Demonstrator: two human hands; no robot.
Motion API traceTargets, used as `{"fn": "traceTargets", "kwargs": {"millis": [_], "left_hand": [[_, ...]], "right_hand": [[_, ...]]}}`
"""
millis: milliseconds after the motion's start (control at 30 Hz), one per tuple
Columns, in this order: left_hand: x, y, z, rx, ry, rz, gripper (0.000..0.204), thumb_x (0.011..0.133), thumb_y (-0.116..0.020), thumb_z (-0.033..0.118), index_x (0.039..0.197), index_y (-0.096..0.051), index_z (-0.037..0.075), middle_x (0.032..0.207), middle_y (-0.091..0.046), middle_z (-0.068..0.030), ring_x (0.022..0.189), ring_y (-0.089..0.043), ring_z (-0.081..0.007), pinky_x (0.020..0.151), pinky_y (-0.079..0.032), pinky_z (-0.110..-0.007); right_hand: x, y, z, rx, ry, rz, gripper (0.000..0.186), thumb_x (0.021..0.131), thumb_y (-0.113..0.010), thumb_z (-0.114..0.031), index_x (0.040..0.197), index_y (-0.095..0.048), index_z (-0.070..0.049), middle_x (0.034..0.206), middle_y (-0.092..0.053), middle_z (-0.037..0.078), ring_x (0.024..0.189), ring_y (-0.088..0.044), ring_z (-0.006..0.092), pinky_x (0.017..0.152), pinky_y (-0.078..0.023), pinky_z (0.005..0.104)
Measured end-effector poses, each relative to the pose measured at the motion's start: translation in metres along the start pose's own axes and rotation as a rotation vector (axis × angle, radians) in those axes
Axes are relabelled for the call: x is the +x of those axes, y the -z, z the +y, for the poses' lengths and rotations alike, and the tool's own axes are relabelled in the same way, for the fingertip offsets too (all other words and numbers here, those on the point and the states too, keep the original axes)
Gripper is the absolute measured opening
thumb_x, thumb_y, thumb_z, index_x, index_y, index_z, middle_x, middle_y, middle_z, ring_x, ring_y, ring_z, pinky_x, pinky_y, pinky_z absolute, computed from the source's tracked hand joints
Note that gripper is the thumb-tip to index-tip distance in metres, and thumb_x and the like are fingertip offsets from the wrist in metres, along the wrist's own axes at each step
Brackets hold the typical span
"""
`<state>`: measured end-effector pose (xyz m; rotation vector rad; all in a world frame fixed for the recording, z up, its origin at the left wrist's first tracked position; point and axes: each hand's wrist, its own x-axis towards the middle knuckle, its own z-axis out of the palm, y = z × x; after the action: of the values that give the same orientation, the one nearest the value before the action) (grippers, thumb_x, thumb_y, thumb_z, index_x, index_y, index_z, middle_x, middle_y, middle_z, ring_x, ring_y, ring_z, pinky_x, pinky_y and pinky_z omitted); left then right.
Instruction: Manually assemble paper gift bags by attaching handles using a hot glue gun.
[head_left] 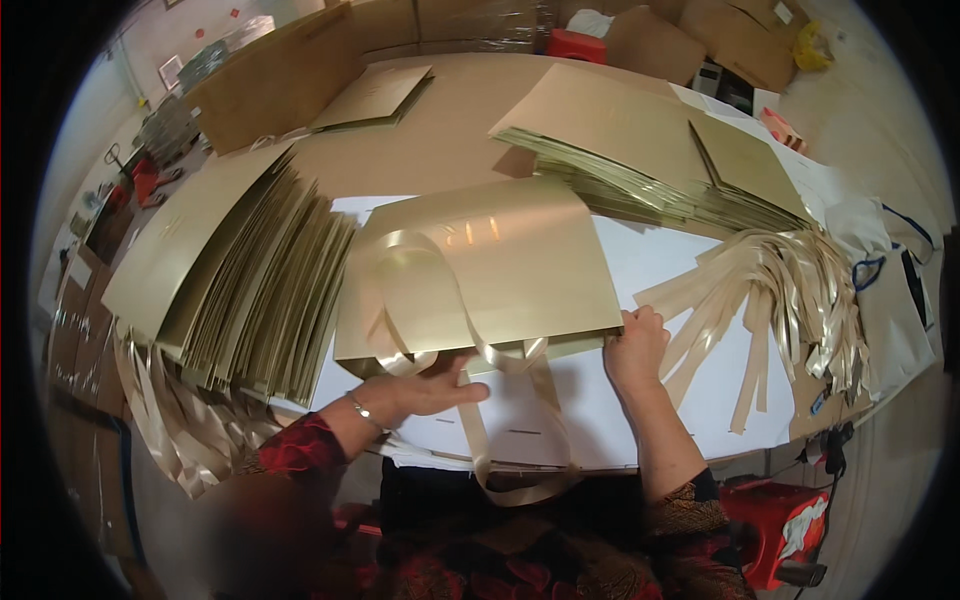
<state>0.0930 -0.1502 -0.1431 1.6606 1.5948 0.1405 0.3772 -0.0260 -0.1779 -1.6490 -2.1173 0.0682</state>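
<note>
A gold paper bag (520, 260) lies flat in front of me, its mouth toward me. Ribbon handles hang at that mouth: one ribbon loop (412, 243) curls over the upper face, another (525, 492) droops past the near table edge. My right hand (637, 348) is closed on the bag's near right corner. At the mouth's left part, my left hand (425, 390) is stretched out, thumb pointing right, beside the ribbons. Some of its fingers are partly hidden by the bag's edge, and it does not visibly grip anything.
On the left leans a row of gold bags (250, 270) with ribbons hanging off the table. Flat gold bags (610, 130) are stacked at the far right. Nearer right lies a bundle of loose beige ribbons (780, 290). A cardboard box (275, 85) stands far left; white sheets (650, 260) cover the tabletop.
</note>
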Motion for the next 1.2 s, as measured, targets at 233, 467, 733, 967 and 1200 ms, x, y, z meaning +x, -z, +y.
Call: {"fn": "traceTargets", "kwargs": {"millis": [233, 467, 733, 967, 1200], "left_hand": [[0.001, 0.010, 0.004, 0.135, -0.357, 0.525, 0.038, 0.093, -0.060, 0.035, 0.118, -0.061, 0.006, 0.116, -0.063, -0.0142, 0.108, -0.059, -0.0305, 0.094, -0.046, -0.041], [0.080, -0.046, -0.014, -0.058, -0.440, 0.542, 0.040, 0.089, -0.064, 0.032, 0.119, -0.061, 0.005, 0.119, -0.062, -0.0129, 0.110, -0.058, -0.0288, 0.094, -0.046, -0.040], [0.034, -0.031, -0.010, -0.132, -0.469, 0.530, 0.042, 0.089, -0.065, 0.033, 0.119, -0.061, 0.004, 0.120, -0.061, -0.0128, 0.111, -0.057, -0.0284, 0.094, -0.046, -0.041], [-0.026, -0.004, 0.006, -0.172, -0.538, 0.530, 0.044, 0.088, -0.065, 0.033, 0.120, -0.060, 0.004, 0.120, -0.061, -0.0126, 0.111, -0.057, -0.0281, 0.094, -0.046, -0.041], [-0.037, -0.025, 0.036, -0.305, -0.792, 0.493, 0.049, 0.087, -0.066, 0.036, 0.123, -0.058, 0.004, 0.120, -0.061, -0.0125, 0.111, -0.057, -0.0279, 0.094, -0.045, -0.041]], "right_hand": [[-0.005, 0.009, -0.009, 0.046, 0.085, 0.005, 0.013, 0.075, -0.070, -0.012, 0.087, -0.068, -0.006, 0.094, -0.056, 0.012, 0.094, -0.050, 0.0313, 0.080, -0.038, 0.0445], [-0.023, 0.003, 0.000, 0.126, 0.114, 0.006, 0.013, 0.076, -0.068, -0.008, 0.089, -0.067, -0.006, 0.090, -0.056, 0.013, 0.091, -0.050, 0.0325, 0.080, -0.040, 0.0453], [-0.029, 0.005, 0.010, 0.091, 0.271, 0.039, 0.006, 0.077, -0.065, -0.007, 0.083, -0.066, -0.009, 0.082, -0.051, 0.008, 0.082, -0.048, 0.0295, 0.074, -0.039, 0.0417], [-0.031, 0.009, 0.003, 0.120, 0.276, 0.041, 0.006, 0.081, -0.063, -0.009, 0.086, -0.066, -0.008, 0.084, -0.052, 0.009, 0.081, -0.047, 0.0303, 0.073, -0.039, 0.0427], [-0.073, 0.061, 0.001, 0.217, 0.234, -0.024, 0.019, 0.073, -0.064, 0.000, 0.092, -0.066, -0.003, 0.087, -0.063, 0.022, 0.081, -0.054, 0.0435, 0.071, -0.045, 0.0495]]}}
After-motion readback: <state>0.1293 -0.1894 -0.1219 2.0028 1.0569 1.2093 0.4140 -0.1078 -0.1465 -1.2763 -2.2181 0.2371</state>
